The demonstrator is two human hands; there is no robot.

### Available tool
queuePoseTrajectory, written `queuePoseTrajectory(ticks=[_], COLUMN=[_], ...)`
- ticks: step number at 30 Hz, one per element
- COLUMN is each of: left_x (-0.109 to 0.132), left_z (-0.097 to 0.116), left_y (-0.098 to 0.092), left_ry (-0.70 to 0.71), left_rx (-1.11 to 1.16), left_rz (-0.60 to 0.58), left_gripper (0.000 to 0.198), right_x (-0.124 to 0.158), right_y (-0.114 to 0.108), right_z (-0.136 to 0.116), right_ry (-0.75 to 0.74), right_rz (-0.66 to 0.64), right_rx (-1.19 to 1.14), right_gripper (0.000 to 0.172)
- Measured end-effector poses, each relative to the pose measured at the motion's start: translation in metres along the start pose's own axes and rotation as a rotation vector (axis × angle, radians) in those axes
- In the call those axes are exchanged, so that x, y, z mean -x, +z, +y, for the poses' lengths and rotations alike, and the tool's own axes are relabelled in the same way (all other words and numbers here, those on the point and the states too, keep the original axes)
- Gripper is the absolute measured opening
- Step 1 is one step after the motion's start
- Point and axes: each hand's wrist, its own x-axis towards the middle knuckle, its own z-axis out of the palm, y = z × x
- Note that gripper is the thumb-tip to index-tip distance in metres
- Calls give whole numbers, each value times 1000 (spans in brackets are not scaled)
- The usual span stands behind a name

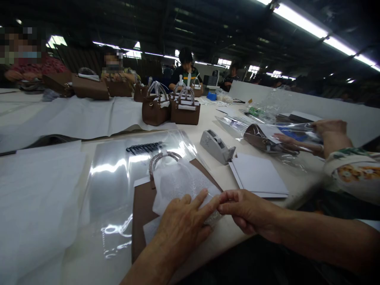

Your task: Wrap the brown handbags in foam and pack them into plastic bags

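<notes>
A brown handbag (142, 215) lies on the table in front of me, its wrapped handle (152, 168) pointing away. A white translucent wrapping sheet (175, 180), bubbled in places, covers much of it. My left hand (185, 219) rests on this sheet with its fingers stretched out. At the sheet's right edge, my right hand (246, 209) is closed in a pinch by the left fingertips. Whatever the pinch holds is too small to make out; a thin shiny strip shows beside it. Under the bag is a clear plastic bag (111, 190).
A grey tape dispenser (218, 146) and white cards (261, 176) are ahead on the right. At right, a co-worker's hands (329, 128) handle a plastic-covered brown bag (257, 136). Finished-looking handbags (185, 113) stand farther back. White sheets (38, 206) cover the left side; a black chain (145, 148) lies ahead.
</notes>
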Motion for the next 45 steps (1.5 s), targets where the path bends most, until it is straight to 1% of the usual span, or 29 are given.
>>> queuePoseTrajectory(ticks=[2, 4, 6, 8, 10, 13, 15, 16, 18, 19, 20, 22, 24, 25, 26, 27, 28, 30, 31, 32, 34, 36, 37, 38, 40, 41, 42, 43, 45], left_x=[0, 0, 1, 1, 2, 3, 5, 7, 12, 17, 23, 39, 59, 69, 78, 87, 94, 103, 104, 102, 91, 69, 55, 40, 10, -3, -14, -22, -29], left_z=[2, 3, 2, 2, 2, 9, 17, 22, 28, 29, 29, 23, 14, 9, 5, 0, -4, -15, -23, -31, -54, -81, -95, -108, -132, -141, -149, -155, -159], left_y=[-1, -1, 0, 0, 0, -2, -5, -6, -8, -8, -9, -9, -10, -10, -9, -7, -5, -1, 0, 0, -5, -14, -19, -24, -32, -35, -35, -34, -27], left_ry=[24, 36, 42, 58, 76, 63, 40, 25, -2, -2, 6, 63, 122, 108, 45, -60, -192, -411, -461, -473, -422, -334, -272, -202, -76, -38, -23, -35, -118], left_rx=[-34, -60, -83, -103, -119, -149, -165, -171, -185, -194, -199, -173, -89, -34, 20, 66, 105, 183, 231, 280, 336, 285, 229, 176, 118, 110, 108, 108, 95], left_rz=[-10, -18, -28, -37, -41, -57, -88, -100, -86, -47, 24, 249, 488, 587, 656, 684, 675, 578, 514, 469, 447, 416, 352, 250, 48, -18, -47, -42, 20], left_gripper=[68, 60, 52, 48, 46, 48, 46, 44, 40, 39, 39, 34, 25, 21, 19, 21, 26, 35, 33, 28, 24, 35, 41, 44, 41, 35, 27, 19, 7], right_x=[2, 6, 12, 18, 24, 20, 6, -4, -24, -33, -40, -47, -48, -47, -46, -45, -45, -47, -49, -50, -52, -53, -53, -52, -53, -53, -53, -53, -54], right_y=[3, 2, -5, -15, -24, -21, -5, 6, 28, 38, 45, 53, 57, 58, 60, 63, 67, 74, 77, 80, 82, 81, 80, 79, 76, 74, 72, 69, 65], right_z=[7, 16, 24, 27, 23, 3, -11, -17, -21, -21, -20, -15, -11, -9, -7, -7, -6, -7, -7, -8, -7, -5, -5, -4, -4, -5, -7, -8, -10], right_ry=[-23, -41, -22, -33, -156, -501, -693, -755, -803, -802, -804, -853, -957, -1008, -1049, -1082, -1114, -1184, -1219, -1250, -1296, -1308, -1300, -1286, -1221, -1170, -1111, -1054, -977], right_rz=[-1, 10, 29, 63, 101, 84, -20, -92, -239, -294, -329, -347, -298, -251, -196, -143, -96, -49, -41, -39, -47, -50, -52, -57, -62, -58, -45, -21, 23], right_rx=[-6, -6, 4, 45, 94, 136, 98, 62, -9, -14, 16, 184, 420, 519, 592, 640, 665, 686, 702, 723, 767, 763, 734, 691, 580, 510, 431, 351, 232], right_gripper=[32, 39, 45, 43, 37, 32, 29, 31, 38, 43, 47, 53, 62, 70, 78, 82, 80, 61, 54, 51, 52, 52, 51, 51, 48, 45, 42, 39, 37])
